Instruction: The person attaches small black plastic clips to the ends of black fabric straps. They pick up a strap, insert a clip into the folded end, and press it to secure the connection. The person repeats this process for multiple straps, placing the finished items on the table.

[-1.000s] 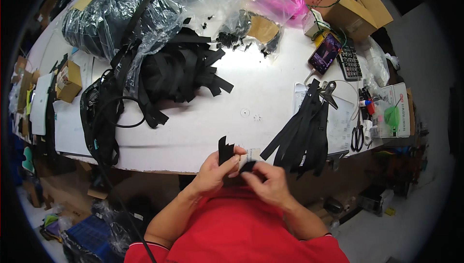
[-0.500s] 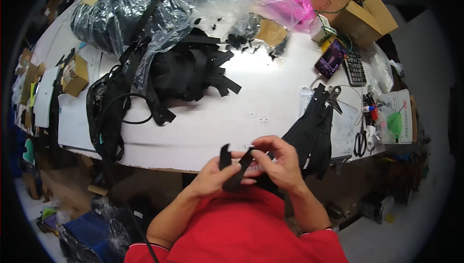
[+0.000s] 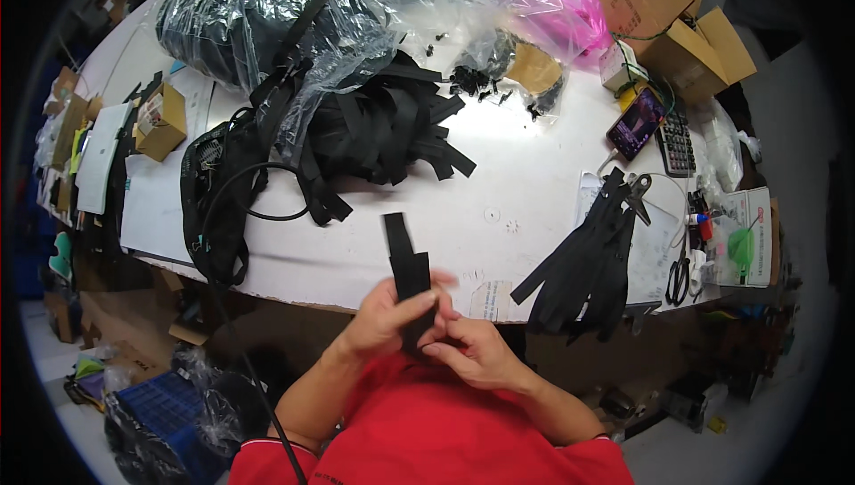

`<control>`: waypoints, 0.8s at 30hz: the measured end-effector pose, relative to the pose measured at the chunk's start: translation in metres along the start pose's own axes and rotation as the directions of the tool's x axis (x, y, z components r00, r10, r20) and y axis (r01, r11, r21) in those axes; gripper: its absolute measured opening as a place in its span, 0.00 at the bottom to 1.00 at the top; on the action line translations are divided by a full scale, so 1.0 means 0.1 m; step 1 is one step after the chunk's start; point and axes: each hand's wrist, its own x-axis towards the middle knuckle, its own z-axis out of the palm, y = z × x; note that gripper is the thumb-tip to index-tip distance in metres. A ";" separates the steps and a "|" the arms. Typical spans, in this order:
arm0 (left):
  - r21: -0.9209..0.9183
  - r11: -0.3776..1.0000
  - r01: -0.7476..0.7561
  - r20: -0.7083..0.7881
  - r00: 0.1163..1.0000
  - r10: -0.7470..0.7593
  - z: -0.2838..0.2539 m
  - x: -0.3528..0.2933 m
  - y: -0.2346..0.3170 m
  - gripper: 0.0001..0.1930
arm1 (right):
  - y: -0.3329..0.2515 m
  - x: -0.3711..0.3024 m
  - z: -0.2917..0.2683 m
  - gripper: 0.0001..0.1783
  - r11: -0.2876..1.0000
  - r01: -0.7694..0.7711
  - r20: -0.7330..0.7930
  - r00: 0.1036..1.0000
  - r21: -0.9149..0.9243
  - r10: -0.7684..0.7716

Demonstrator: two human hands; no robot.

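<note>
A flat black webbing strap (image 3: 411,273), apparently doubled with one end standing past the other, points up over the table's front edge. My left hand (image 3: 378,323) is closed around it, thumb across its face. My right hand (image 3: 481,353) pinches at the strap's lower part, close to my left fingers; its exact hold is partly hidden. To the right, a bundle of black straps (image 3: 583,262) hangs over the table edge, with a black spring clamp (image 3: 639,198) at its top. A large heap of black straps (image 3: 370,133) lies farther back on the left.
A black mesh bag (image 3: 214,209) lies at the left. Behind are a plastic-wrapped black roll (image 3: 258,22), a pink bag (image 3: 561,4) and an open carton (image 3: 704,57). On the right are a phone (image 3: 636,123), a calculator (image 3: 677,148) and scissors (image 3: 679,280). A cable crosses the left side.
The strap has gone from a bent loop between my hands to pointing upright in my left hand. My right hand has dropped down and left. The whole view has shifted slightly.
</note>
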 end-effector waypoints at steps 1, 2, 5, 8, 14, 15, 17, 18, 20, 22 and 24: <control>0.025 0.999 0.021 0.012 1.000 -0.021 -0.10 -0.05 -0.09 0.17 | -0.07 -0.01 -0.03 0.06 0.998 0.044 0.034 0.998 -0.035 -0.043; 0.050 0.998 0.043 0.024 0.999 -0.044 -0.16 -0.07 -0.14 0.16 | -0.11 -0.03 -0.05 0.06 0.997 0.051 -0.055 0.997 -0.057 -0.054; -0.029 0.980 -0.196 -0.048 0.980 0.194 -0.26 -0.02 -0.11 0.14 | -0.10 -0.07 -0.15 0.06 0.994 0.086 -0.303 0.947 -0.072 -0.104; 0.468 0.881 -0.074 -0.111 0.984 0.141 -0.06 -0.06 -0.12 0.15 | -0.13 0.00 -0.25 0.07 0.995 0.016 -0.397 0.918 0.102 0.026; 0.608 0.715 -0.344 0.108 0.928 0.356 0.01 0.02 -0.21 0.12 | -0.26 0.09 -0.32 0.09 0.982 0.079 -0.349 0.927 -0.174 -0.137; 0.609 0.721 -0.331 0.103 0.934 0.341 -0.02 0.01 -0.22 0.11 | -0.32 0.11 -0.33 0.12 0.966 0.101 -0.335 0.925 -0.238 -0.179; 0.673 0.659 -0.335 0.084 0.921 0.382 -0.05 -0.01 -0.26 0.11 | -0.30 0.13 -0.34 0.11 0.955 0.140 -0.321 0.920 -0.263 -0.224; 0.703 0.629 -0.333 0.076 0.914 0.399 -0.05 0.00 -0.27 0.11 | -0.28 0.13 -0.34 0.10 0.949 0.157 -0.316 0.917 -0.274 -0.243; 0.793 0.375 -0.480 0.244 0.814 0.527 -0.03 0.03 -0.22 0.13 | -0.07 0.14 -0.26 0.10 0.983 0.093 -0.368 0.930 0.160 -0.028; 0.815 0.341 -0.469 0.209 0.787 0.581 -0.07 0.07 -0.27 0.13 | 0.02 0.22 -0.21 0.09 0.921 0.032 -0.343 0.933 0.388 0.112; 0.760 0.449 -0.470 0.142 0.794 0.591 -0.19 0.11 -0.30 0.11 | 0.02 0.33 -0.20 0.08 0.906 -0.027 -0.315 0.933 0.423 0.174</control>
